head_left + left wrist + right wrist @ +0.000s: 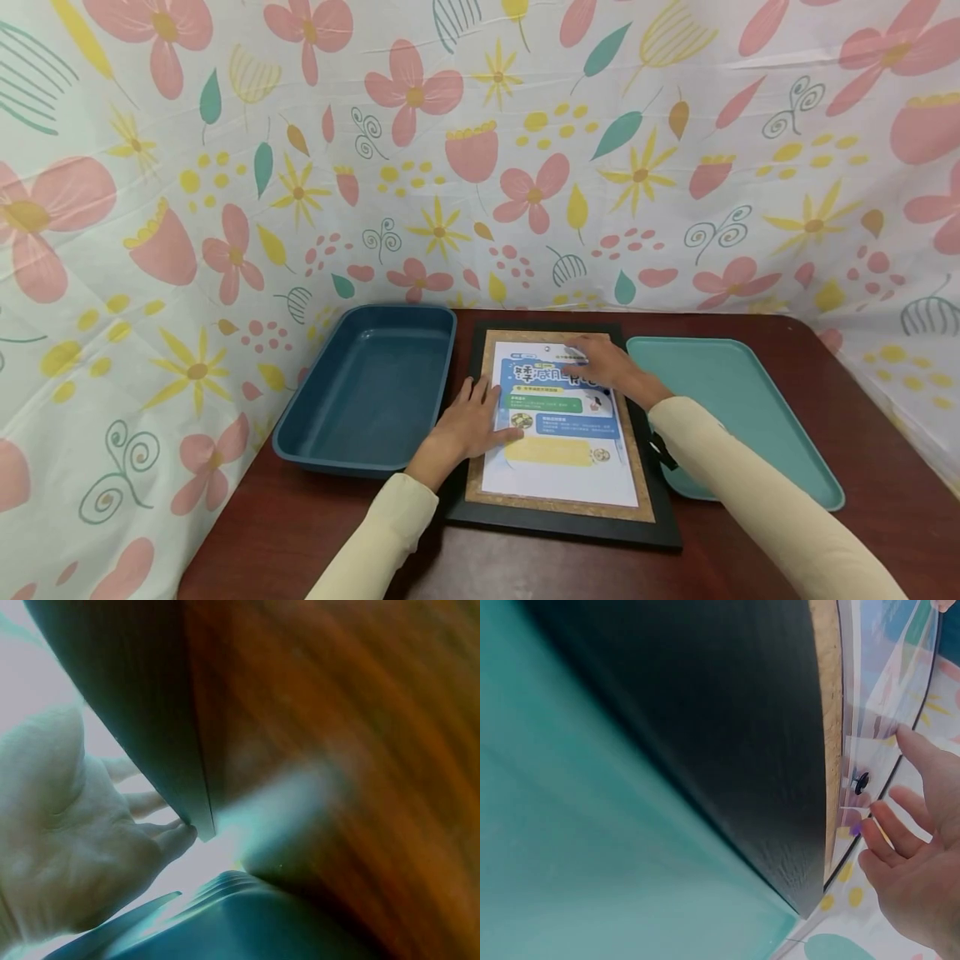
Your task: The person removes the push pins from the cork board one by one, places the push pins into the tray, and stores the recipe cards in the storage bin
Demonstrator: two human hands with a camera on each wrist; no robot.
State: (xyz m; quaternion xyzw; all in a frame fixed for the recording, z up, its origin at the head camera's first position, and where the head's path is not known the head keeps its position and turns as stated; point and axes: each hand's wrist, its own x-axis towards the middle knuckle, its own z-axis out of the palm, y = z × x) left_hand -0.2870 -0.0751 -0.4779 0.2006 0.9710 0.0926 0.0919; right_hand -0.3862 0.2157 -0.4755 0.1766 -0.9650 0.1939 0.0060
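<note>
Fingers (479, 390) lie over 1 sheet (561, 427) — white, blue, green, yellow.

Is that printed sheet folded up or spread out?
Spread out: in the head view the sheet lies over the framed board, printed side showing, no fold visible; the right hand covers part of it.

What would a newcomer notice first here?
Probably the floral backdrop, filling the view behind the table. Next, the printed sheet on the black-framed board at the center, with the left hand at its left edge and the right hand near its top; a blue bin sits left, a green tray right.
</note>
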